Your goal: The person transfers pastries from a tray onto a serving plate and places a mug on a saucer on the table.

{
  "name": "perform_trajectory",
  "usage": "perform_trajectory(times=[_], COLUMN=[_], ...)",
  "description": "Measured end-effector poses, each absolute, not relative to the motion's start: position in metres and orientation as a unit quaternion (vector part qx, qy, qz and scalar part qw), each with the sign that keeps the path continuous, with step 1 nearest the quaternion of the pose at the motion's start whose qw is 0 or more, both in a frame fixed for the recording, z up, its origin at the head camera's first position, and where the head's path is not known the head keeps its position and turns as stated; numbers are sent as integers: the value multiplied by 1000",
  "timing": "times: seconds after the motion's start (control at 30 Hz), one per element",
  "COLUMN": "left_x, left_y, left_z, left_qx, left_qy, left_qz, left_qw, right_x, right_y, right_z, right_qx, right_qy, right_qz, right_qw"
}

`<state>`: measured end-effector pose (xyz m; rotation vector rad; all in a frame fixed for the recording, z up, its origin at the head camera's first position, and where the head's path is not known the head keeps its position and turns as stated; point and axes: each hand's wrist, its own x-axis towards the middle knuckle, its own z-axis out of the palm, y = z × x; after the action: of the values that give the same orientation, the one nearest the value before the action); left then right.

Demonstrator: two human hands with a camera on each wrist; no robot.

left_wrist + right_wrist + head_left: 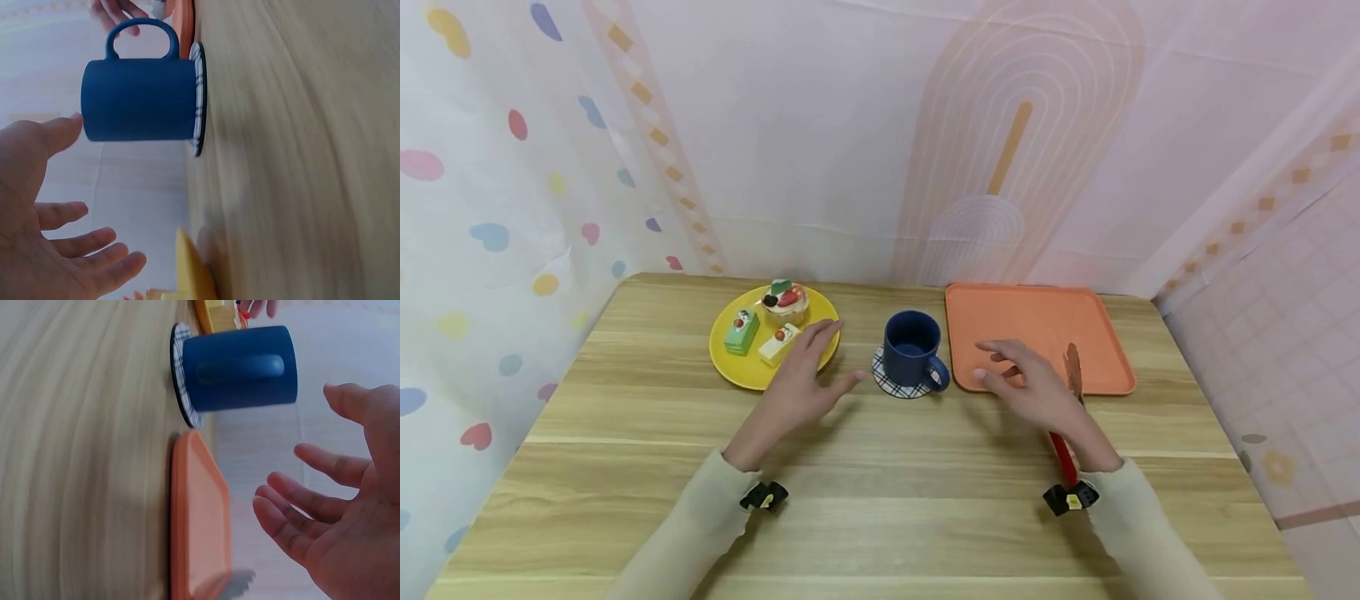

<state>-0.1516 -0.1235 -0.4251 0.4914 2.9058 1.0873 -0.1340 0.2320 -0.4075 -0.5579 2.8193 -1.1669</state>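
Observation:
A dark blue mug (912,348) stands upright on a round plaid coaster (891,387), its handle turned toward the front right. To the mug's left hovers my left hand (802,385), fingers spread and holding nothing, overlapping the edge of a yellow plate (730,372) in the head view. My right hand (1033,390) is on the other side, over the near part of an orange tray (1022,312), its fingers loosely bent with nothing between them. In the right wrist view the mug (244,369) sits apart from those fingertips.
On the plate are a green cake slice (742,332), a pale yellow cake slice (778,343) and a fruit-topped cupcake (786,302). A red-handled knife (1063,458) with a brownish blade lies across the tray's near edge, partly hidden by my right wrist. Patterned curtains hang behind the wooden table (880,517).

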Motion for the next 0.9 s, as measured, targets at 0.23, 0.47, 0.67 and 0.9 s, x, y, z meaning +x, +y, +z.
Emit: perform_trajectory(times=[0.23,0.47,0.67,0.9], left_x=[-147,-148,-147,-142], left_y=[-144,-165,-186,-214], left_z=[-418,-414,-411,-412], left_qx=[150,144,136,130], left_qy=[935,948,953,961], left_qz=[321,280,265,234], left_qw=[-23,-50,-48,-62], right_x=[-130,-128,-127,-123], right_y=[247,266,280,301], right_z=[-400,-395,-394,-396], right_qx=[-167,-154,-152,-132], right_qy=[920,927,927,930], right_qz=[-356,-341,-338,-334], right_qw=[-3,-21,-50,-81])
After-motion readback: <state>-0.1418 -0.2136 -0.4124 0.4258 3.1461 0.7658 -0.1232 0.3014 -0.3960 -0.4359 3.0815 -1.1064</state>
